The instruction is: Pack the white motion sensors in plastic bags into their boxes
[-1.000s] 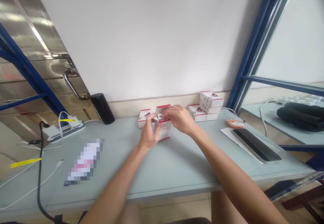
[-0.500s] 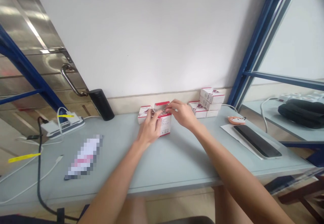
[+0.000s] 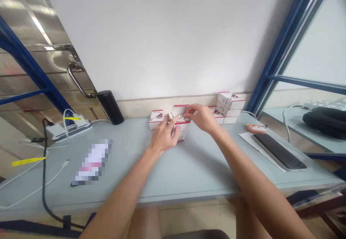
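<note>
A white and red cardboard box [image 3: 183,132] stands upright on the desk, its top flap raised at the back. White material, too small to make out, shows in its opening. My left hand [image 3: 164,135] grips the box from the left, fingers over the top edge and thumb on the front. At the right of the opening, my right hand [image 3: 201,117] has its fingers pinched together; what they hold is hidden. A similar closed box [image 3: 156,119] sits just left, apart from the open one. Behind my right hand is a stack of similar boxes [image 3: 230,101].
On the grey-blue desk [image 3: 173,181], a black cylinder [image 3: 110,107] and a power strip [image 3: 70,131] with cables stand left. A blurred-out flat item [image 3: 92,163] lies nearer. To the right are a phone [image 3: 279,152] on paper and an orange-white object [image 3: 256,128]. A wall rises behind.
The open box has shifted slightly right, widening the gap to the closed box at its left. More white material shows at its opening. Both hands moved along with it; the whole view shifted a little.
</note>
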Motion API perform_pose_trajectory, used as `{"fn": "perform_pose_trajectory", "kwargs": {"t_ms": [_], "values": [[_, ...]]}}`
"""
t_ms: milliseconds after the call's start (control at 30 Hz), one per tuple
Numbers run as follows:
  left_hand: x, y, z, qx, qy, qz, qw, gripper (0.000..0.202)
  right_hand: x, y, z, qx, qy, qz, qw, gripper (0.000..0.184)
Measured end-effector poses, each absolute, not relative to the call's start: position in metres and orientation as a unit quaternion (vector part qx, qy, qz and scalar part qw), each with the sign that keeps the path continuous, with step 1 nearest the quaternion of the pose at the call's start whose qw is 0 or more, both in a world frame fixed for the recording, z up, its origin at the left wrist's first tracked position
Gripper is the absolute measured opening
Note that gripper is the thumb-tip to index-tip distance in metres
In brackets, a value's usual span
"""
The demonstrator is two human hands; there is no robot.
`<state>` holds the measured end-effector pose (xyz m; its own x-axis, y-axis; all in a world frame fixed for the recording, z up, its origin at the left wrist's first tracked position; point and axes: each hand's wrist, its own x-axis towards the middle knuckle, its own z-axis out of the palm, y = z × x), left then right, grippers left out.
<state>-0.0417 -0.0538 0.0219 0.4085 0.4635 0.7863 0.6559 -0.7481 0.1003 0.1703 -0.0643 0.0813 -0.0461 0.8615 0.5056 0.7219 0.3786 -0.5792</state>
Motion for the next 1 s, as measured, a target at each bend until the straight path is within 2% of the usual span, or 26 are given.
{"fn": "perform_pose_trajectory", "kwargs": {"t_ms": [200,533,633,733,800,900,1000], "values": [[-0.040,-0.053,0.023,-0.803,-0.388,-0.436,0.119,0.039,0.172,-0.059,0.073,-0.495,-0.769,0.077,0.397,0.031],[-0.040,-0.047,0.015,-0.785,-0.406,-0.467,0.030,0.020,0.156,-0.059,0.061,-0.457,-0.759,0.106,0.451,0.025],[-0.043,-0.040,0.008,-0.774,-0.390,-0.498,-0.031,0.029,0.146,-0.052,0.052,-0.440,-0.685,0.209,0.542,0.031],[-0.047,-0.034,0.004,-0.750,-0.362,-0.543,-0.108,0.053,0.136,-0.046,0.044,-0.444,-0.587,0.301,0.606,0.042],[-0.048,-0.033,0.004,-0.746,-0.344,-0.552,-0.144,0.060,0.133,-0.045,0.044,-0.424,-0.585,0.311,0.617,0.038],[-0.050,-0.035,0.011,-0.748,-0.338,-0.545,-0.169,0.058,0.133,-0.050,0.050,-0.376,-0.634,0.304,0.603,0.027],[-0.051,-0.039,0.019,-0.742,-0.346,-0.534,-0.214,0.057,0.137,-0.056,0.057,-0.370,-0.656,0.312,0.579,0.030]]}}
